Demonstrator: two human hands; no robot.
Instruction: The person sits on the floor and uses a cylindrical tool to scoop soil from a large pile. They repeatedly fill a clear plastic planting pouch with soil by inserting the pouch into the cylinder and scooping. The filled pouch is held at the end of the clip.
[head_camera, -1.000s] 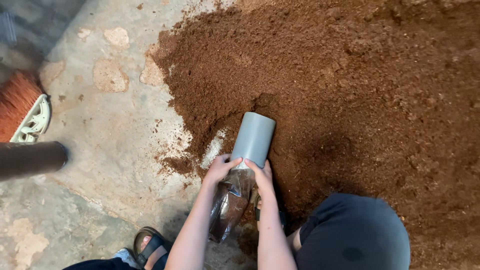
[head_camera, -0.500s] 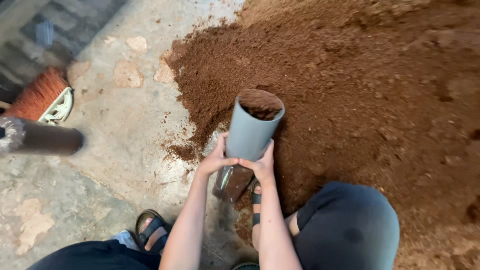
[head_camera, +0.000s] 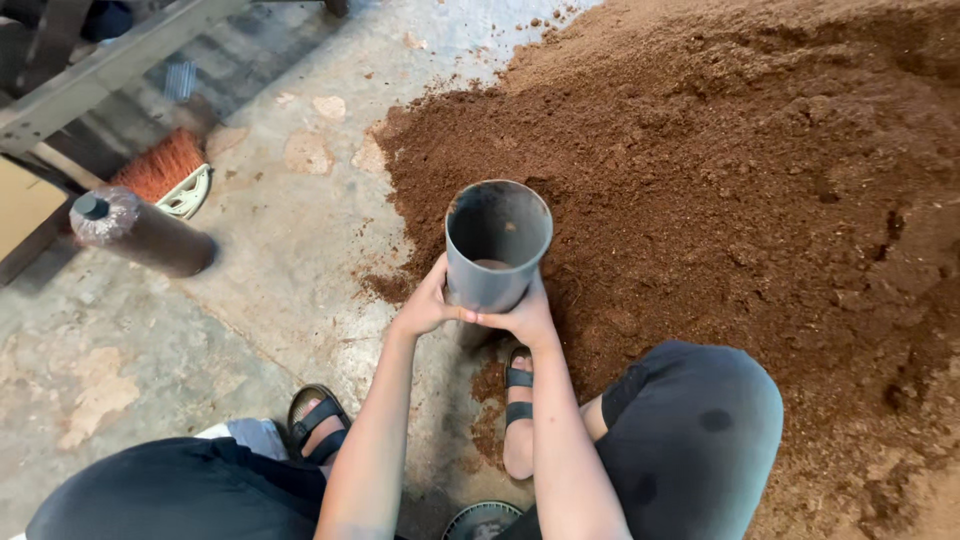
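Head view: grey plastic pipe, smooth-walled, round open mouth tilted toward the camera, was held upright at the edge of the soil pile above the concrete floor. Left hand and right hand each had their grip pressed around its lower end. Some brown soil sat inside. Pile was loose, crumbly, reddish-brown. A filled dark cylindrical bag lay well left, near an orange bristle brush.
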